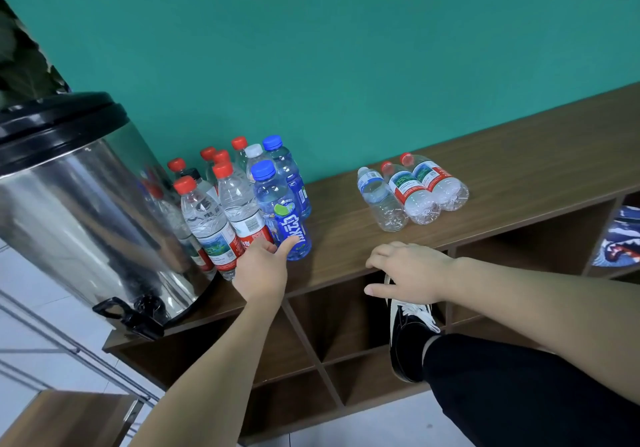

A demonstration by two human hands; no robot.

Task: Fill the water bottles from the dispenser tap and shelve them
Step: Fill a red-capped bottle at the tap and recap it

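Observation:
A cluster of several upright plastic bottles point(239, 197) with red, blue and white caps stands on the brown shelf top point(519, 155) beside a steel water dispenser point(86, 211). Its black tap point(128, 318) juts out over the shelf's left end. My left hand point(263, 270) reaches the front of the cluster, thumb against a blue-labelled bottle point(287, 218), fingers spread around a red-labelled bottle point(242, 211) without closing. Three more bottles point(412, 190) lie grouped to the right. My right hand point(412, 273) rests open on the shelf's front edge.
Open wooden cubbies point(329, 311) run below the shelf top. My raised leg and black-and-white shoe point(408, 335) sit in front of one cubby. A patterned item point(620, 238) fills a cubby at far right. A teal wall stands behind; a small wooden table point(69, 419) is lower left.

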